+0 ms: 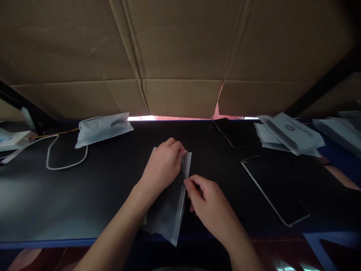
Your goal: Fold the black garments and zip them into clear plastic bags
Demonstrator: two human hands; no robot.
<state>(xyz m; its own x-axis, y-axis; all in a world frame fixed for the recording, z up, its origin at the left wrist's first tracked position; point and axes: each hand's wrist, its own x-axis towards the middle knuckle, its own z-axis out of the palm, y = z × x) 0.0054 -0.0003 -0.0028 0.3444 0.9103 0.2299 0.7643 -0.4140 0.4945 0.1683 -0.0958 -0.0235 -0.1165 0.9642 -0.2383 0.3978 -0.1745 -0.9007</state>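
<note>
A frosted plastic zip bag (166, 210) lies at the front middle of the black table, its lower end reaching over the front edge. My left hand (166, 160) rests across its upper part, fingers closed at the far corner. At the bag's right edge, along the zip strip, my right hand (204, 195) pinches with thumb and forefinger. What lies inside the bag is too dark to make out. To the right is a phone-shaped dark slab with a pale rim (276, 192), and behind it a smaller dark phone-like slab (231, 133).
Several packed frosted bags (293, 133) lie at the right rear, one with printed lettering. Another filled bag (104, 128) sits at the left rear beside a looped white cable (66, 166). A white box (17, 140) stands far left. Cardboard (180, 49) walls off the back.
</note>
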